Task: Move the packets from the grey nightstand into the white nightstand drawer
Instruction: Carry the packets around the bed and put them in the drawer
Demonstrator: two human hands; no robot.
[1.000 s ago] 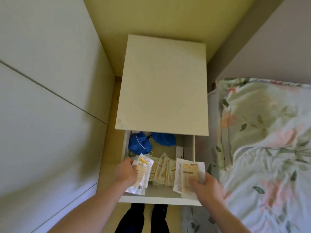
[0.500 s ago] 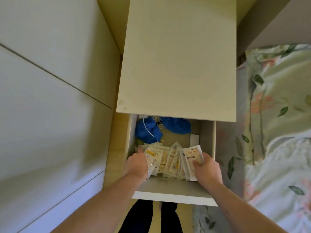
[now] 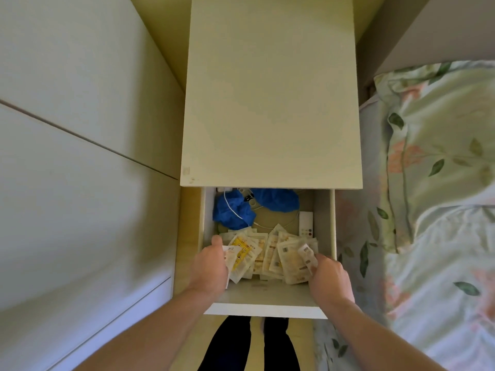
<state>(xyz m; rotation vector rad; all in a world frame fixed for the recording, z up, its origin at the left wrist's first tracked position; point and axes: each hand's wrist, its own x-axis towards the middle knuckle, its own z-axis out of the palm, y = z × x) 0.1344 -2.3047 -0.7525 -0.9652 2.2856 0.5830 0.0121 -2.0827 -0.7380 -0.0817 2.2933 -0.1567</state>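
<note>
The white nightstand (image 3: pixel 270 89) stands in front of me with its top drawer (image 3: pixel 265 307) pulled out. Several pale packets (image 3: pixel 267 253) with yellow and tan print lie in a heap across the drawer's front half. My left hand (image 3: pixel 211 266) rests inside the drawer at the left, fingers closed around a small bunch of packets (image 3: pixel 241 254). At the right side of the drawer, my right hand (image 3: pixel 328 274) grips another bunch of packets (image 3: pixel 293 259). The grey nightstand is out of view.
Crumpled blue cloth (image 3: pixel 233 212), a white cable (image 3: pixel 235 212) and a small white remote (image 3: pixel 306 220) lie at the drawer's back. A wardrobe door (image 3: pixel 80 156) runs along the left. A bed with floral bedding (image 3: pixel 439 183) is close on the right. My legs (image 3: pixel 249 344) show below the drawer.
Both hands have lowered their packets from above the drawer's front edge down into the drawer, onto the heap. The view has moved closer to the nightstand.
</note>
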